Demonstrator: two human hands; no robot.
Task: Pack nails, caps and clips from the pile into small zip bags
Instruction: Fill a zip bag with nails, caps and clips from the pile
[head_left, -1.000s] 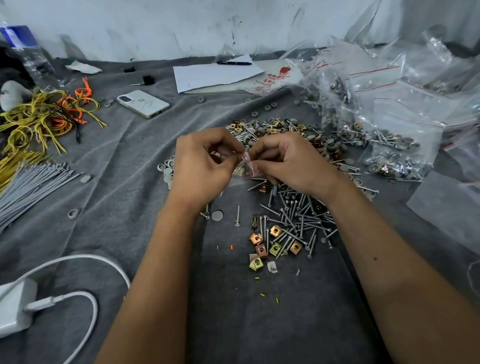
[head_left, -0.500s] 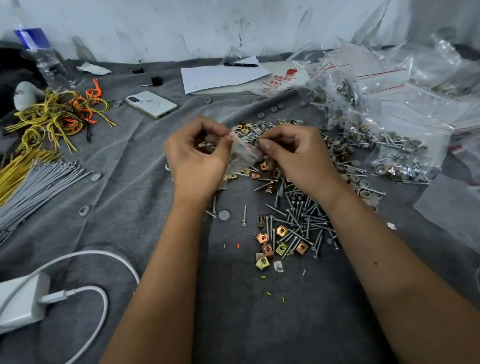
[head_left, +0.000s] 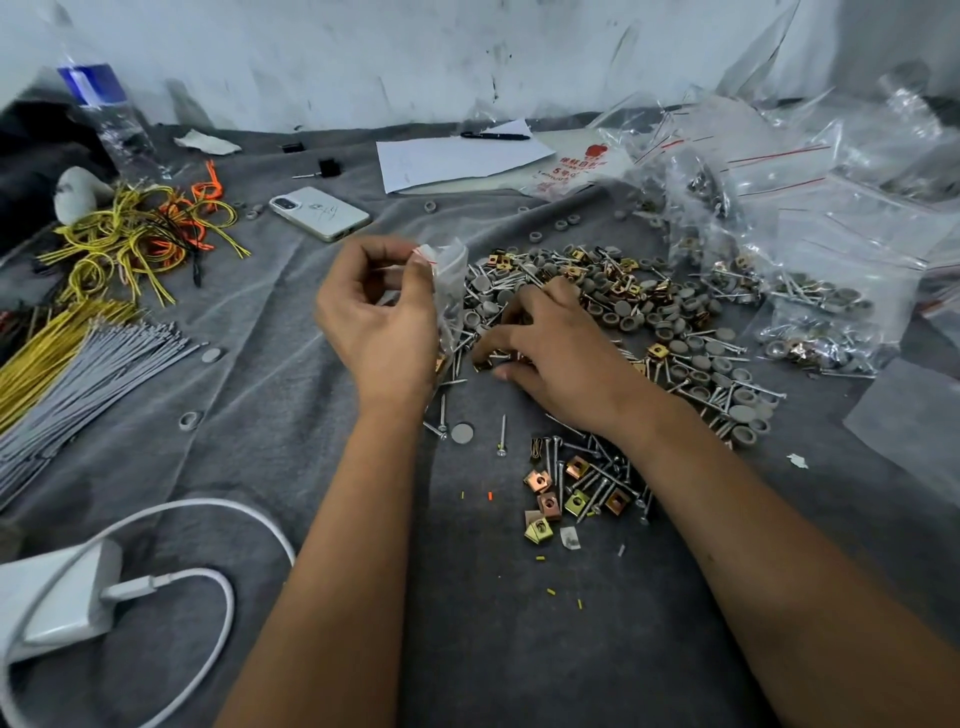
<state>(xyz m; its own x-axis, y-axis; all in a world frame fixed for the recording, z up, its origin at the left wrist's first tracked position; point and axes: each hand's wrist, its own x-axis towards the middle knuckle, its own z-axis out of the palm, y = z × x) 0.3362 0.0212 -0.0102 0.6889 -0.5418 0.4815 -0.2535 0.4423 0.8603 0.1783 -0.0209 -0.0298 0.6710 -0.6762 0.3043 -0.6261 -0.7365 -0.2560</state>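
Pile mid-cloth, filled bags to its right, phone behind-left, charger front-left.

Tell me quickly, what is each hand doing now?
Left hand: holds a small zip bag.
Right hand: fingers curled in the pile; grip cannot be told.

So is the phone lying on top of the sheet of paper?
No, the phone lies on the grey cloth, left of the paper and apart from it.
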